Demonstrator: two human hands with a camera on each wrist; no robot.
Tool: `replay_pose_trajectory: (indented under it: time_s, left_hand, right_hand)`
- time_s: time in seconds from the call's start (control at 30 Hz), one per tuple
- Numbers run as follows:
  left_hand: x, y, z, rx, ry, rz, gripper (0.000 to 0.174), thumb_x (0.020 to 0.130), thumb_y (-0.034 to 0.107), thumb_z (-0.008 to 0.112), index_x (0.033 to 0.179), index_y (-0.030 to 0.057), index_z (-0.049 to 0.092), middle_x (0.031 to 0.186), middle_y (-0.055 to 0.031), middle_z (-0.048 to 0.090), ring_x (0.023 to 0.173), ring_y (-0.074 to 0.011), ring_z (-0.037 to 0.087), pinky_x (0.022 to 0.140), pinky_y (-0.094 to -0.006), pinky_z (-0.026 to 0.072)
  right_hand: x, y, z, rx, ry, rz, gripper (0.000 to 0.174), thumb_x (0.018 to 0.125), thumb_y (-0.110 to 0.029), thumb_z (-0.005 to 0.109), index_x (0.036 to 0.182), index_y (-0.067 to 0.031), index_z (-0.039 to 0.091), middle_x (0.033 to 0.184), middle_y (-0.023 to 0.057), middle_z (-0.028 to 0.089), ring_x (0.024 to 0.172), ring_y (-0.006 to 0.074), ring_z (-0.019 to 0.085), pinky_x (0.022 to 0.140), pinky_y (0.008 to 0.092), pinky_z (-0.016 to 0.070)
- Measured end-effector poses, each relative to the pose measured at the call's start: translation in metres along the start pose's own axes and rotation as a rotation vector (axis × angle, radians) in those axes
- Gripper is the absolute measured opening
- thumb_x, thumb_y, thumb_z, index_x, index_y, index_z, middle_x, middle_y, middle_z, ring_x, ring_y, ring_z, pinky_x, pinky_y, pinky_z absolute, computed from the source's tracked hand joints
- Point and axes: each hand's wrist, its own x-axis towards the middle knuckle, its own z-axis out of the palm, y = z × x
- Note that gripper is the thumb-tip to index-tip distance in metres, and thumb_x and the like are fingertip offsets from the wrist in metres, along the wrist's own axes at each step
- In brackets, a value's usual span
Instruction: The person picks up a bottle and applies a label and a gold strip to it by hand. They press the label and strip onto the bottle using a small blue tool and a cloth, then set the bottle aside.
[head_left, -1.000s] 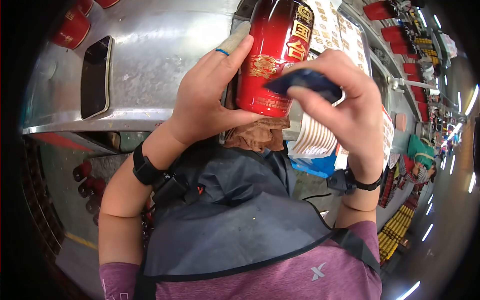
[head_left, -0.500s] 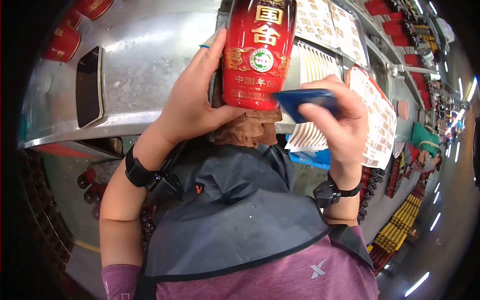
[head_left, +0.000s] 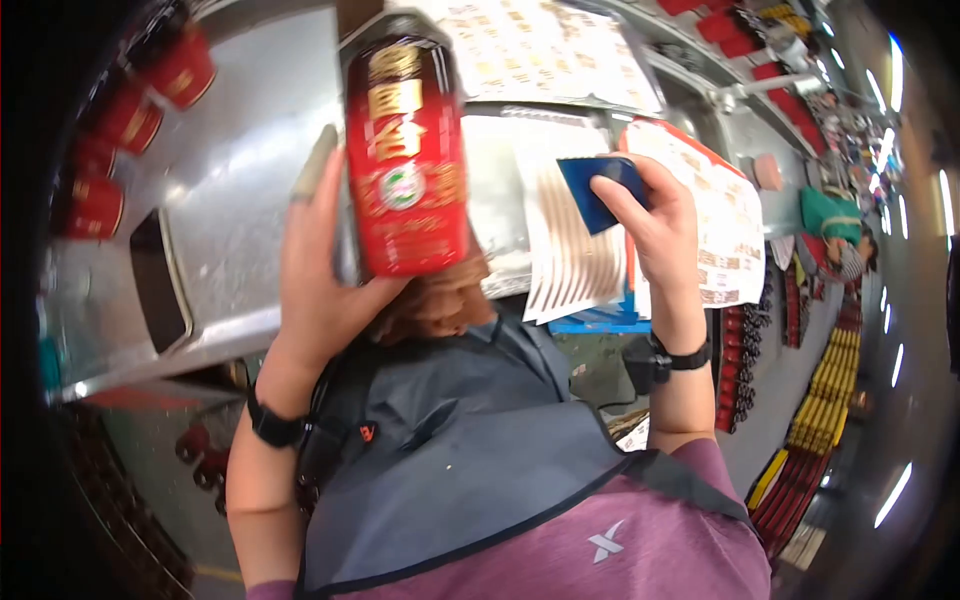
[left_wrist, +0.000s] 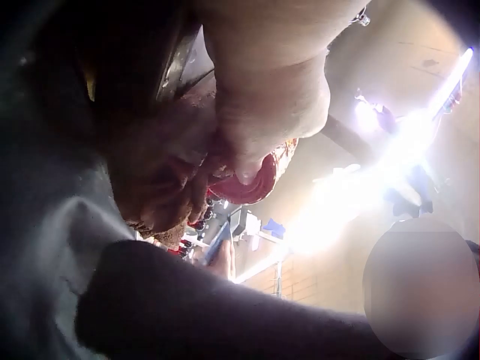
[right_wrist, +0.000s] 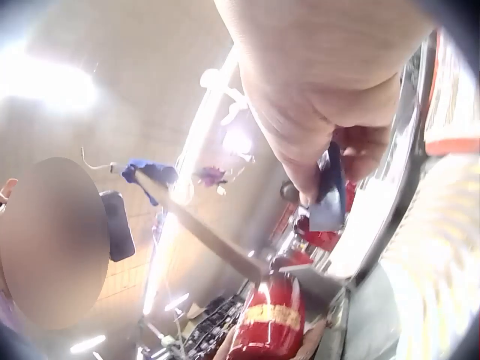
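Red bottle [head_left: 408, 185] at counter [head_left: 262, 120] edge, base by brown cloth [head_left: 437, 308]. Left grip [head_left: 318, 285] spread on bottle: fingers straight along its side, thumb at base. Right grip [head_left: 662, 215] clamped on blue card [head_left: 596, 200], thumb and fingers pinching, well apart from bottle. Striped sheet [head_left: 560, 235] near card. Phone [head_left: 160, 285] on counter, left of left grip.

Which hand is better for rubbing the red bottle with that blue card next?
Probably the right hand: it pinches the blue card, and nothing seems to block its way to the red bottle. The left hand looks busy steadying the bottle, its thumb at the base.
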Motion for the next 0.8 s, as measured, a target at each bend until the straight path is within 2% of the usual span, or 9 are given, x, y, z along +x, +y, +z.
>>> replay_pose_trajectory:
  time_s: [0.1,0.2,0.27,0.33,0.43,0.53,0.67,0.73,0.8]
  left_hand:
    - [0.001,0.005,-0.007,0.094,0.031,0.183,0.082,0.068,0.013,0.082,0.141,0.0021,0.049,0.143,-0.0207,0.049,0.130,-0.0396,0.046,0.108,-0.0450,0.0374]
    - [0.005,0.009,-0.013,0.284,-0.003,0.363,0.061,0.069,0.009,0.080,0.128,0.0073,0.065,0.147,-0.0204,0.046,0.134,-0.0406,0.044,0.109,-0.0465,0.0366]
    - [0.008,0.014,-0.015,0.379,-0.062,0.478,0.052,0.069,0.008,0.079,0.120,0.0134,0.072,0.144,-0.0197,0.049,0.133,-0.0400,0.045,0.108,-0.0465,0.0377]
    - [0.010,0.020,-0.013,0.393,-0.089,0.493,0.050,0.068,0.009,0.080,0.117,0.0160,0.073,0.141,-0.0183,0.052,0.132,-0.0401,0.045,0.108,-0.0464,0.0394]
    - [0.011,0.023,-0.008,0.374,-0.046,0.545,0.048,0.068,0.006,0.079,0.115,0.0157,0.074,0.138,-0.0160,0.056,0.131,-0.0397,0.047,0.106,-0.0464,0.0412]
    - [0.011,0.026,-0.009,0.413,-0.084,0.523,0.047,0.069,0.005,0.078,0.115,0.0154,0.074,0.139,-0.0165,0.055,0.131,-0.0396,0.047,0.107,-0.0465,0.0410]
    - [0.006,0.029,-0.006,0.392,-0.072,0.477,0.048,0.075,0.003,0.075,0.122,0.0123,0.069,0.143,-0.0175,0.052,0.136,-0.0390,0.043,0.111,-0.0459,0.0347]
    - [0.005,0.032,-0.006,0.401,-0.067,0.482,0.047,0.076,0.006,0.075,0.122,0.0111,0.068,0.144,-0.0170,0.052,0.136,-0.0389,0.042,0.111,-0.0461,0.0340]
    - [0.003,0.033,-0.007,0.379,-0.074,0.459,0.045,0.077,0.008,0.075,0.121,0.0107,0.068,0.143,-0.0168,0.052,0.136,-0.0393,0.042,0.112,-0.0464,0.0338]
  right_hand:
    - [-0.029,-0.011,-0.043,0.142,0.106,0.087,0.034,0.093,-0.005,0.064,0.127,0.0000,0.060,0.093,0.0023,0.067,0.082,0.0069,0.062,0.073,0.0207,0.0504]
    - [-0.082,0.010,-0.071,0.162,0.034,0.366,0.022,0.099,-0.018,0.059,0.114,-0.0033,0.066,0.088,-0.0026,0.064,0.075,0.0034,0.056,0.067,0.0192,0.0450]
    - [-0.117,0.034,-0.071,0.099,-0.194,0.513,0.024,0.101,-0.026,0.057,0.101,-0.0056,0.070,0.085,-0.0046,0.063,0.073,0.0023,0.052,0.065,0.0192,0.0421]
    - [-0.155,0.081,-0.061,0.369,-0.261,0.723,0.031,0.101,-0.033,0.057,0.092,-0.0064,0.071,0.080,-0.0037,0.062,0.067,0.0043,0.053,0.062,0.0217,0.0427]
    - [-0.167,0.108,-0.055,0.527,-0.038,0.983,0.034,0.100,-0.037,0.059,0.095,-0.0047,0.069,0.075,-0.0014,0.062,0.061,0.0062,0.053,0.058,0.0223,0.0423]
    - [-0.160,0.117,-0.039,0.660,0.165,0.794,0.033,0.099,-0.036,0.062,0.098,-0.0037,0.067,0.072,0.0008,0.062,0.056,0.0073,0.053,0.055,0.0223,0.0416]
    - [-0.136,0.110,-0.007,0.770,0.522,0.638,0.020,0.090,-0.015,0.074,0.104,-0.0051,0.065,0.082,-0.0031,0.063,0.062,0.0041,0.051,0.053,0.0219,0.0382]
    - [-0.133,0.112,-0.005,0.820,0.518,0.658,0.026,0.086,-0.008,0.075,0.109,-0.0043,0.065,0.092,-0.0040,0.064,0.070,0.0036,0.052,0.059,0.0220,0.0395]
    - [-0.128,0.106,-0.001,0.664,0.553,0.570,0.021,0.088,-0.017,0.074,0.099,-0.0094,0.057,0.065,-0.0034,0.050,0.049,0.0084,0.046,0.043,0.0258,0.0339]
